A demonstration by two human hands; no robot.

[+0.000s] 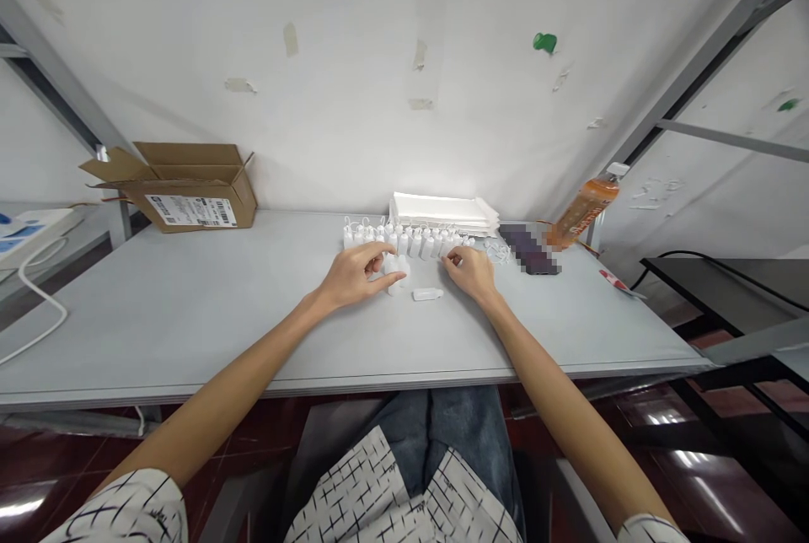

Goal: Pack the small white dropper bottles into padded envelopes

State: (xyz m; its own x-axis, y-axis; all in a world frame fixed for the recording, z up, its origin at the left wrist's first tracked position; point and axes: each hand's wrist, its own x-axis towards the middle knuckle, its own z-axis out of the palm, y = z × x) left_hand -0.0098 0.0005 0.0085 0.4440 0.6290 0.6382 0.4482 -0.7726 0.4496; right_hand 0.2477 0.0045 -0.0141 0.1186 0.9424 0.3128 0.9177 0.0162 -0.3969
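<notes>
Sleeve (126,509) | left fingers (379,255) around white bottle (397,275) | right fingers (451,258) together by bottle row (408,241) | cardboard box (190,189)

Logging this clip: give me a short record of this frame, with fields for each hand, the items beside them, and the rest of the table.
Left: left hand, fingers over small white plastic bottles; grip unclear
Right: right hand, fingers at a row of upright white bottles
Beside hands: white bottle lying on its side
Rest: grey table, white stack, open cardboard box, orange drink bottle
</notes>
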